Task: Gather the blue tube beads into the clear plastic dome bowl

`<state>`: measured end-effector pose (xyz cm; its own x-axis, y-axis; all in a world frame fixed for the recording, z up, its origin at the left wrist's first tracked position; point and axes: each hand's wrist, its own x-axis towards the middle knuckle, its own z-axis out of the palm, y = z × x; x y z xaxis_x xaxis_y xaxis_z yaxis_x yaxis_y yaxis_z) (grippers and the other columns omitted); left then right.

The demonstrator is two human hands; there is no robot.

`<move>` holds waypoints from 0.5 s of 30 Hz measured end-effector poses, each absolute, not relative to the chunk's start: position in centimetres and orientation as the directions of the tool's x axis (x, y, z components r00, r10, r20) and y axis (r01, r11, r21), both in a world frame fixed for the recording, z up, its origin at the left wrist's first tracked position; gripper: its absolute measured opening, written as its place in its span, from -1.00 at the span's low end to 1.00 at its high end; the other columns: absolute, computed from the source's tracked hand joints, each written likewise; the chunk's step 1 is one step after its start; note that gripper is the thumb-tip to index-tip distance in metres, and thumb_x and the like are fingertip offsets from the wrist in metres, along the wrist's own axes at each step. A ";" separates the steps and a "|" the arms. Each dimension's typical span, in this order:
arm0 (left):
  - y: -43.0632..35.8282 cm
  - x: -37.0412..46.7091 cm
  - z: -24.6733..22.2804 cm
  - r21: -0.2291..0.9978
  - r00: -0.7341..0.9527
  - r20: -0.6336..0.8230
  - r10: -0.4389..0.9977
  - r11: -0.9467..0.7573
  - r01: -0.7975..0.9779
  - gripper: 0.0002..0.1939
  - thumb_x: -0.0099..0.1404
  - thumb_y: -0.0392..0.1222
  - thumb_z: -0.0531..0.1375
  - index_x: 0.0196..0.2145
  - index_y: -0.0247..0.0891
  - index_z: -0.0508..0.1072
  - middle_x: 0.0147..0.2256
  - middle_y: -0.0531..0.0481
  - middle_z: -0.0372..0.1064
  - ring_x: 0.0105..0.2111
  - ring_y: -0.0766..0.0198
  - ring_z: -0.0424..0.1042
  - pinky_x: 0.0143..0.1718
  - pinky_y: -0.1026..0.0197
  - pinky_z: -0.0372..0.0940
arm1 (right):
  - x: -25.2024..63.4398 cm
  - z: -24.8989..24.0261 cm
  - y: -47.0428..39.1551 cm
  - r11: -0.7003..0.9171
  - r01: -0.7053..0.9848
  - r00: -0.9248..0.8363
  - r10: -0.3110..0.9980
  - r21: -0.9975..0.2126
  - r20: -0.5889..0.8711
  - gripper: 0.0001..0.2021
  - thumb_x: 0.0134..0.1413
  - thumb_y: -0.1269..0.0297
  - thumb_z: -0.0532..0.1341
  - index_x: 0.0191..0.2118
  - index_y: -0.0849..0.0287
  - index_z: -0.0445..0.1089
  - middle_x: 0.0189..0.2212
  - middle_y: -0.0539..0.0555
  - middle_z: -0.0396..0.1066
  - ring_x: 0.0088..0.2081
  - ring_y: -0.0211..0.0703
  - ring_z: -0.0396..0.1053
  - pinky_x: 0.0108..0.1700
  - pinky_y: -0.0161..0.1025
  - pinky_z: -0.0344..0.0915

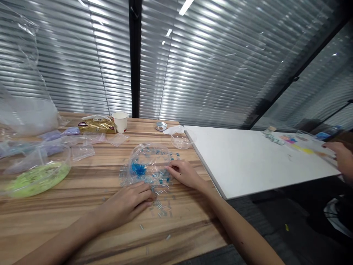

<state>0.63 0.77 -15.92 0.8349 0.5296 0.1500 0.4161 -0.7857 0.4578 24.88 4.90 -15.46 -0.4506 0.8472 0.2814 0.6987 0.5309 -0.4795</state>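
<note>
A clear round dish (150, 147) stands on the wooden table, with a cluster of blue pieces (138, 169) at its left inside. Small clear and teal tube-like pieces (160, 206) lie in and around it. My left hand (132, 200) rests at the dish's near edge, its fingers curled over the scattered pieces; what is under the fingertips is hidden. My right hand (183, 173) is at the dish's right edge with thumb and index finger pinched together; anything between them is too small to make out.
A clear tub of yellow-green pieces (41, 178) stands left, near plastic bags (82, 151). Behind are a gold packet (96, 125), a paper cup (120, 122), a round tin (161, 126) and a clear bowl (180, 141). Another person's hand (340, 154) is over the white table (234, 158).
</note>
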 end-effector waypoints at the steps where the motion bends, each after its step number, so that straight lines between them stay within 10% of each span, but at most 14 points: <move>1: 0.8 0.6 -15.9 0.458 0.835 0.151 0.529 -0.786 0.415 -0.81 0.44 -0.24 -0.05 -0.19 -0.21 0.35 -0.27 -0.01 0.29 -0.25 0.24 0.29 -0.24 0.25 0.17 | 24.9 -15.5 4.9 0.533 0.696 -0.451 0.846 -0.482 0.284 -0.73 0.23 0.28 0.09 -0.49 0.21 0.34 -0.54 0.00 0.38 -0.51 -0.29 0.23 -0.42 -0.35 0.04; 15: 0.7 0.6 -16.3 0.438 0.835 0.191 0.517 -0.806 0.399 -0.82 0.43 -0.25 -0.04 -0.20 -0.22 0.34 -0.28 0.00 0.30 -0.26 0.25 0.29 -0.24 0.26 0.16 | 24.9 -15.9 5.1 0.527 0.696 -0.427 0.850 -0.488 0.309 -0.70 0.23 0.28 0.07 -0.54 0.21 0.28 -0.59 -0.02 0.33 -0.54 -0.31 0.18 -0.45 -0.35 -0.02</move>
<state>0.63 0.71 -16.28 0.8345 0.5169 0.1908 0.3988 -0.8057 0.4380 24.86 5.11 -15.90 -0.4274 0.8496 0.3092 0.6957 0.5274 -0.4877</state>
